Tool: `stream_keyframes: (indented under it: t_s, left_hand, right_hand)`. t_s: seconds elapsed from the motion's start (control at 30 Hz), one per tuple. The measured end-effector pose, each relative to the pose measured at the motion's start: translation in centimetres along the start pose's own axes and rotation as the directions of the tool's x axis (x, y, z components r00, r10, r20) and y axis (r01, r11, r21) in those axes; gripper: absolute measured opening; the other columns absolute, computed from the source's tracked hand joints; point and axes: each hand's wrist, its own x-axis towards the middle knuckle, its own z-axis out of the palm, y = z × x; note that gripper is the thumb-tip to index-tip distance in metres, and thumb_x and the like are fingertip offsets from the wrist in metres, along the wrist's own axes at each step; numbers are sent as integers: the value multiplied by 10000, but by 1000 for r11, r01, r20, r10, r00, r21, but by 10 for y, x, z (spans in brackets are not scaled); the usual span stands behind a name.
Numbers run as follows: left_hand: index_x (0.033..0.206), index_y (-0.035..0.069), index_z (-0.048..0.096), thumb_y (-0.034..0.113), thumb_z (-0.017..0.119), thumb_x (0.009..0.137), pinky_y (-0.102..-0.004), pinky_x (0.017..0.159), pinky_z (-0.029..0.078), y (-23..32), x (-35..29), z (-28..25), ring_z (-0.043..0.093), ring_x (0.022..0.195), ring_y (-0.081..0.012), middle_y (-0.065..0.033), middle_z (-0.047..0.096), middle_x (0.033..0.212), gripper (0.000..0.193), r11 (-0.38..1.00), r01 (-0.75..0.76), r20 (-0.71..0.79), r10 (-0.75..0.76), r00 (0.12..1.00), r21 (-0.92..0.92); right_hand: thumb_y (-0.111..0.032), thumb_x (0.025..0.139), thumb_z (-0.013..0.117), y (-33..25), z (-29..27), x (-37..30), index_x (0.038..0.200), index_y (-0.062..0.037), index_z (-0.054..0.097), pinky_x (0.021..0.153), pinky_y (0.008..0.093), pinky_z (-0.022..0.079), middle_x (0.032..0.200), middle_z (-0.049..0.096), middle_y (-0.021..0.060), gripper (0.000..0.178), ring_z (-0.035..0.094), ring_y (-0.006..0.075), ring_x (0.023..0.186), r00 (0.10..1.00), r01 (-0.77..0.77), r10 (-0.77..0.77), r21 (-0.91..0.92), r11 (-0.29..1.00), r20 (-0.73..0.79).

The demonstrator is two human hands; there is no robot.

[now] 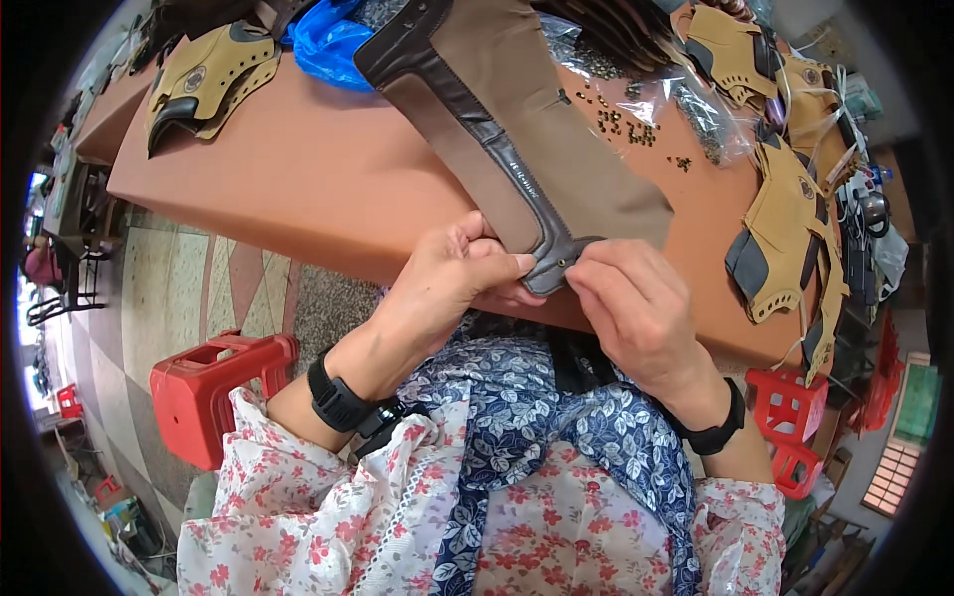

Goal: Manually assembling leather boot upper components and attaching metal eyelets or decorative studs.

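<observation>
Orange-brown worktable (298, 169) across the middle, above a patterned tiled floor (174, 288) at the left. Down on that floor, a red plastic stool (214, 387) near left, another red stool (790, 407) near right. On the table's far left corner, tan leather cut pieces (204, 79); just right of them, a crumpled blue plastic bag (328, 45), contents not visible. At centre, a long brown boot upper (517, 129) with dark trim, running from the far edge down over the near edge. Left hand (452, 273) closed, pinching its dark lower tab; right hand (631, 298) closed, fingertips pinched against the same tab. Far right of centre, a clear plastic bag (686, 99) lying open, small dark metal eyelets (626, 119) spilled beside it. At the right edge, more stacked tan leather pieces (785, 209).
</observation>
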Motion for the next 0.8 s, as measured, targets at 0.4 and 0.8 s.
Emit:
stream_keyframes:
  t_s: [0.4,0.8]
  left_hand:
    - [1004,-21,512,39,679,872,-313,734,610,5,-3,8,684,684,-136,-17,619,725,221,1000,-7,-20,6,1000,-19]
    - [1046,-25,513,48,680,876,-306,736,607,3,-3,6,702,721,-156,-38,647,742,249,1000,-12,-21,12,1000,-12]
  right_hand:
    - [-19,686,680,-1,12,2,874,-11,636,662,350,493,882,625,102,193,628,256,779,999,40,-41,-27,999,-3]
    - [30,706,701,-2,17,2,874,-2,628,648,363,492,851,625,105,186,624,271,754,1000,-5,6,31,999,-24]
